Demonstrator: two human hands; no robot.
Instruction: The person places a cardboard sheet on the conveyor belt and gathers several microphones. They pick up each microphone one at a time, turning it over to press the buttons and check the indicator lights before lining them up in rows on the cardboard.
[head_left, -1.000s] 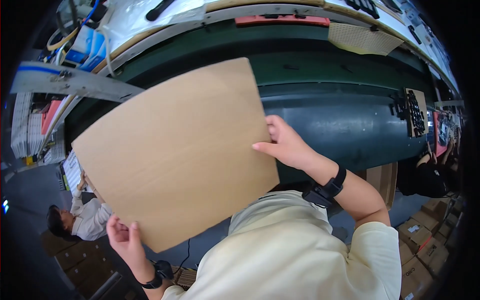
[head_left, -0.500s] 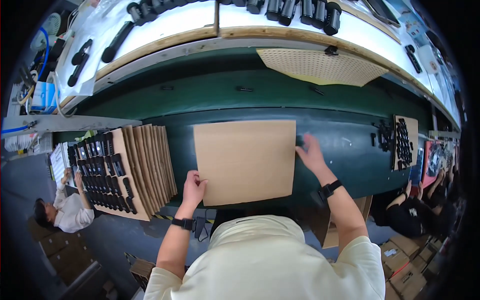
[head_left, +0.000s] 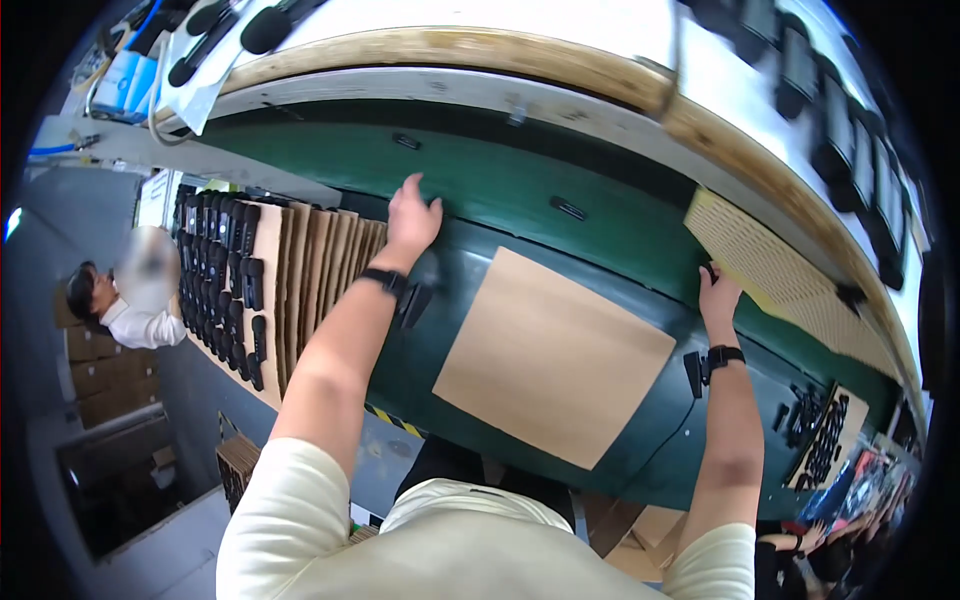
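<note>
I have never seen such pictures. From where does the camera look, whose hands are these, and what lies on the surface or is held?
There is no machine: these are a person's two bare hands. A wide camera worn on the person's head looks down, so straight edges appear bent. A plain cardboard sheet lies on the dark green work surface; neither hand touches it. The left hand is open, with nothing visible in it. The right hand has its fingers at a small dark piece; I cannot tell whether it is gripped. Farther left, more cardboard sheets stand in a row, beside rows of black parts.
</note>
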